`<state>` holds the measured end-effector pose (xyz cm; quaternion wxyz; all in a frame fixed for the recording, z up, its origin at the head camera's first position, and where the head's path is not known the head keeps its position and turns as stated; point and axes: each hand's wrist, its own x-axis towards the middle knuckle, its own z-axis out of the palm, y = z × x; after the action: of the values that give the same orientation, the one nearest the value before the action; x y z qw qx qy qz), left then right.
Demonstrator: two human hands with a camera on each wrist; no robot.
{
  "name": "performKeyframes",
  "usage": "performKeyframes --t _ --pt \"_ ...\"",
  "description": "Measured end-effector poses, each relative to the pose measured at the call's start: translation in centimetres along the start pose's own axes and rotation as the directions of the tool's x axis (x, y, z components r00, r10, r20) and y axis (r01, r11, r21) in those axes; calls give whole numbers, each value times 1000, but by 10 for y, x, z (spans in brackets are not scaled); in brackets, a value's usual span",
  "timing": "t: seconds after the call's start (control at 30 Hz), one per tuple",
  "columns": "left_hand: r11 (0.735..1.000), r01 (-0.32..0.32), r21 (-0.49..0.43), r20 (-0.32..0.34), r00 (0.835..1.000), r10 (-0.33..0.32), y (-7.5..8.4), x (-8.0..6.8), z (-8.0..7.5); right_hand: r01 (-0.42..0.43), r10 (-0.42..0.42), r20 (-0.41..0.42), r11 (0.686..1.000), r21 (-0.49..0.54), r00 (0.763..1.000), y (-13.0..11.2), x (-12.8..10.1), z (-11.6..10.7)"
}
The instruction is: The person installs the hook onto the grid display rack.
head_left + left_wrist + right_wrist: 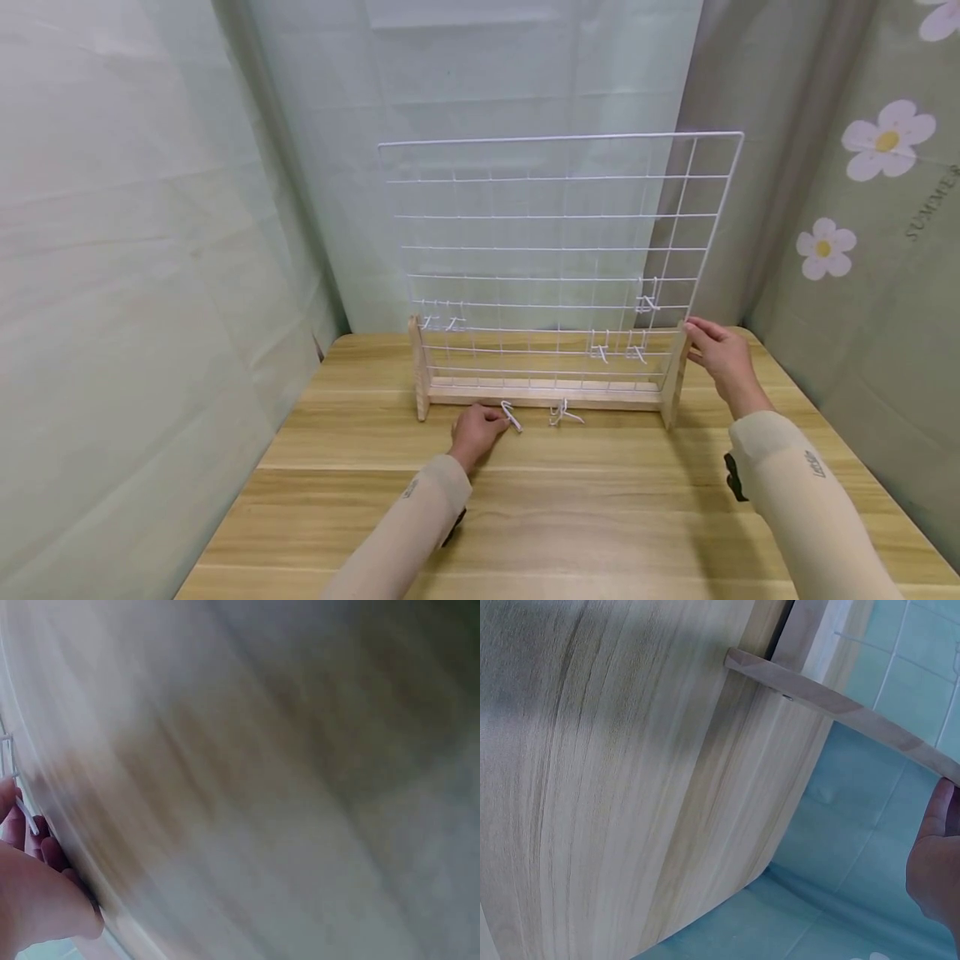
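Observation:
A white wire grid panel [555,242] stands upright in a wooden base [543,393] on the table. My left hand [493,426] is on the table just in front of the base and pinches a small white wire hook [512,416]; the blurred left wrist view shows the hook [27,814] between the fingers [45,851]. A second loose hook [564,412] lies just to its right. My right hand [694,342] grips the top of the base's right wooden upright [677,375]; the right wrist view shows that upright [840,711] and a fingertip [936,817].
Several white hooks hang on the grid's lower rows, two at the left [442,322] and three at the right [637,329]. The wooden table [570,508] stands in a corner, with pale curtains on the left and behind and a flowered curtain [862,192] on the right.

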<state>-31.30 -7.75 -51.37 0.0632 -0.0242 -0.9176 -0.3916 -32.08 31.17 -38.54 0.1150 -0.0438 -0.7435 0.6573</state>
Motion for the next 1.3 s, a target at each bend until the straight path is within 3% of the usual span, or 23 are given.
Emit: performKeyframes --t 0.4,0.73,1.03,1.3 --pt "997 29 -75 -11 999 -30 1 -4 1 -26 26 -3 997 -79 1000 0 -2 -1" --pt "979 106 -174 -43 992 -116 3 -7 1 -36 36 0 997 -64 999 1 1 0" --pt "965 77 -250 -144 983 -116 9 -7 1 -33 33 4 999 -43 999 0 0 0" --pt "962 42 -268 -254 961 -112 13 -6 1 -29 29 2 999 -35 1000 0 0 0"
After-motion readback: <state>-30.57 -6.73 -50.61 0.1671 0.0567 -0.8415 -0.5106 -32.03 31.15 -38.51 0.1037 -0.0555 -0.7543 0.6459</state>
